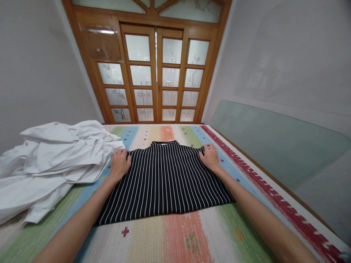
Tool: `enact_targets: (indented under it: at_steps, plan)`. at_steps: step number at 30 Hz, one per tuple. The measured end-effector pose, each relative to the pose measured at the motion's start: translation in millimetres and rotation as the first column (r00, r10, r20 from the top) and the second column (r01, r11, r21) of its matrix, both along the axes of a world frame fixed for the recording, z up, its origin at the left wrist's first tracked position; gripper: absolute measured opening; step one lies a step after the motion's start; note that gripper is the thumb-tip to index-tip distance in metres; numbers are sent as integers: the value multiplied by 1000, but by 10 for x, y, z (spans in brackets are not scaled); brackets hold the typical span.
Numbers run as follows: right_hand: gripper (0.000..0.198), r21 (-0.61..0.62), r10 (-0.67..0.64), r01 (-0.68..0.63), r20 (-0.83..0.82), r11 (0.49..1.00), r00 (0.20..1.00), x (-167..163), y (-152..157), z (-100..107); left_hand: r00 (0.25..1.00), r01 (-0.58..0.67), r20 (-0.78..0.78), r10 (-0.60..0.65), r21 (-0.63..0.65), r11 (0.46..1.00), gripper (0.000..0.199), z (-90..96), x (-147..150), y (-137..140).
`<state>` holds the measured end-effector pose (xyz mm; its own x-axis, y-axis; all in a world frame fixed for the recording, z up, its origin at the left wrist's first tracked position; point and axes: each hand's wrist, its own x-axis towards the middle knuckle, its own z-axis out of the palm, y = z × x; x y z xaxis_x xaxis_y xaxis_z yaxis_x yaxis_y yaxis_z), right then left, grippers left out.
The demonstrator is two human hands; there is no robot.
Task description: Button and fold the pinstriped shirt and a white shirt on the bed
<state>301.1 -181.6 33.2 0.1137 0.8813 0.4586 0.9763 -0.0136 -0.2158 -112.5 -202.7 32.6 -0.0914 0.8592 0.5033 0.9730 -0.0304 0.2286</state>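
Striped shirt (164, 179), black with thin white lines running from near to far, lies flat in the middle of the patterned cover (145, 241). Its shape is wider at the near edge than at the shoulders, and that near edge slants, the left corner reaching nearer than the right one. The short collar (165, 142) stands at the middle of the far edge, open at the top. The cloth looks mostly smooth, its lines bending slightly toward the right side. The left hand (120, 164) is on the far left corner of the shirt, fingers bent over the edge and thumb toward the cloth; the right hand (210, 159) sits likewise on the far right corner. I cannot tell whether the fingers of either hand are clamped on the fabric or only resting against it. Just beyond the left hand, to the left, a crumpled heap of white cloth (68, 153) spreads over the cover in loose folds. The cover carries bands of green, blue, cream and orange with small motifs, and a dark red border along its right side. A pale green panel (268, 135) runs along the right wall (296, 65), and wooden doors (155, 93) with glass panes stand at the far end.
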Motion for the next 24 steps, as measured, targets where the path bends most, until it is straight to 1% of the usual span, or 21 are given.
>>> enact_targets:
  at_steps: [1,2,4,5,7,9,11,12,14,18,21,24]
  plan:
    - [35,-9,107,-107,10,994,994,-65,-73,-10,997,81,17,-81,-19,997,29,4,84,-56]
    - [36,-22,219,-218,12,976,976,-134,-159,-33,985,169,40,-167,-41,985,31,0,181,-127]
    - [41,-54,415,-415,-13,908,910,-272,-365,-111,937,347,72,-341,-97,933,39,-35,398,-310]
    - [44,-76,492,-493,-32,867,870,-335,-477,-155,905,424,79,-417,-135,895,44,-66,510,-417]
    - [52,-124,604,-607,-66,785,794,-435,-699,-231,837,544,73,-542,-220,810,53,-144,714,-635]
    - [57,-179,677,-678,-72,713,732,-487,-887,-269,771,621,50,-635,-282,731,63,-228,862,-820]
    - [61,-227,707,-701,-66,676,704,-484,-1021,-271,743,641,19,-668,-306,704,75,-294,931,-942]
    - [62,-246,711,-700,-61,670,701,-463,-1067,-264,739,640,4,-673,-315,701,80,-315,935,-977]
    - [66,-271,703,-688,-54,673,709,-389,-1131,-251,737,633,-14,-675,-333,698,86,-334,892,-1008]
    - [70,-284,650,-635,-52,718,758,-154,-1206,-264,737,629,-36,-675,-329,704,90,-331,683,-1017]
    - [72,-300,600,-580,-33,757,800,53,-1254,-299,761,601,-60,-646,-307,738,89,-347,468,-1057]
    - [71,-299,554,-531,-10,793,832,240,-1290,-348,815,532,-85,-574,-285,797,85,-372,221,-1130]
